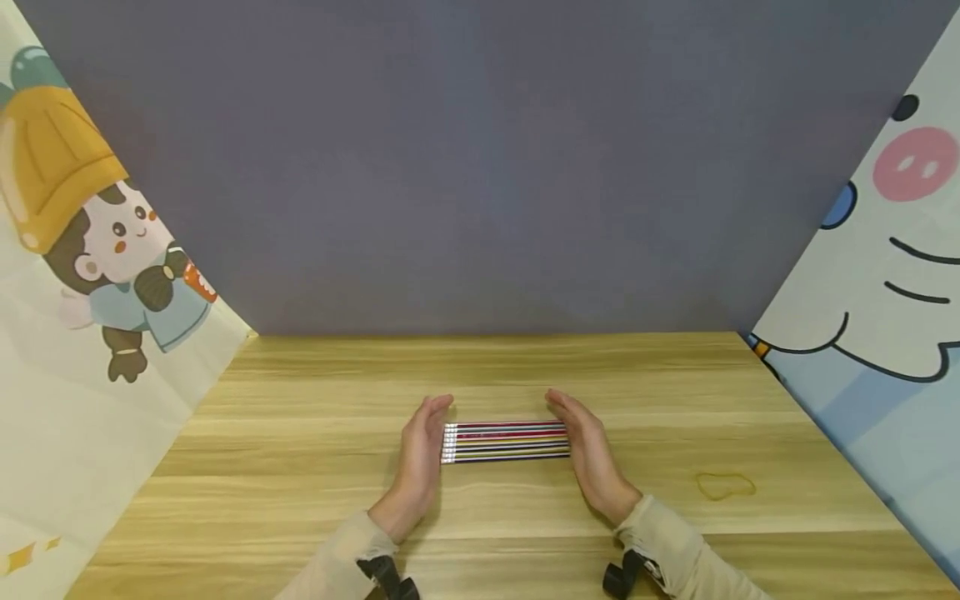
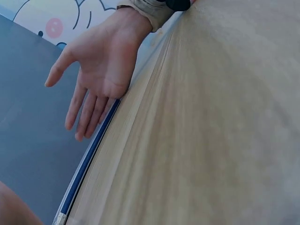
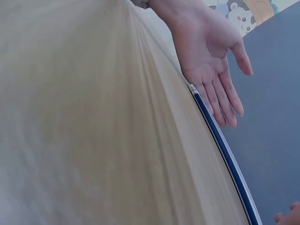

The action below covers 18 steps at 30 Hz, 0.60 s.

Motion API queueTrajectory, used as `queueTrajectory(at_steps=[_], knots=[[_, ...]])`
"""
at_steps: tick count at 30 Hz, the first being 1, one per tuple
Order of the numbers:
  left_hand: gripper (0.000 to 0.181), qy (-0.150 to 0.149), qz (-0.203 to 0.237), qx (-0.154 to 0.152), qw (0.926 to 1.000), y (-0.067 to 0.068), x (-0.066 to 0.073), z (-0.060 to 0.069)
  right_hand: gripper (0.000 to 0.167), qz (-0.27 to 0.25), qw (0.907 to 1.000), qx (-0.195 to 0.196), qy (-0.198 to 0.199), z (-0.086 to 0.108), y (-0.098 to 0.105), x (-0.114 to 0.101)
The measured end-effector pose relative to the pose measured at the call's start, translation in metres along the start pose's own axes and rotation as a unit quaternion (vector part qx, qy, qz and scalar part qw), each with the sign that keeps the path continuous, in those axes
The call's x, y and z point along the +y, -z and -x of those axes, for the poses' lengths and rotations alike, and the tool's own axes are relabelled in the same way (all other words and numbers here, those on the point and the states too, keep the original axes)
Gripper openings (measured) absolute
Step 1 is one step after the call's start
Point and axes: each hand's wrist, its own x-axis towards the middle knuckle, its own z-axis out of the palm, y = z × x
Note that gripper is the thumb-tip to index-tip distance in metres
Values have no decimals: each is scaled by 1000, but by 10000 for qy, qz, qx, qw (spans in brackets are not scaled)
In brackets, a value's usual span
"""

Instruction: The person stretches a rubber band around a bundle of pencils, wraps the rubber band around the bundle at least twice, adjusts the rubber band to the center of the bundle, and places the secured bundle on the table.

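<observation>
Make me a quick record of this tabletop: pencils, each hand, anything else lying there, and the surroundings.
Pencils: several in mixed colours, side by side in a flat row, white-and-silver ends toward the left hand
Left hand: upright on edge, fingers extended, at those ends
Right hand: mirrors it at the opposite ends
Loose item: thin yellow loop, right of the right hand, apart from the pencils
Surface: wood-grain table
Backdrop: plain grey panel

A wood-grain tabletop (image 1: 480,367) in light yellowish brown carries a row of striped pencils (image 1: 510,442) lying side by side near its middle, silvery ends leftward, and a thin yellow loop (image 1: 724,475) well apart to their right.
</observation>
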Motion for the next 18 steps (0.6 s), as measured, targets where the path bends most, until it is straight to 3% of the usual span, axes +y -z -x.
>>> queueTrajectory(at_steps=[11, 18], knots=[[59, 1, -90, 14, 10000, -2, -5, 2, 59, -113, 9998, 168, -93, 6, -6, 1], [44, 111, -551, 266, 9981, 1, 3, -3, 59, -297, 9994, 177, 44, 0, -2, -2]])
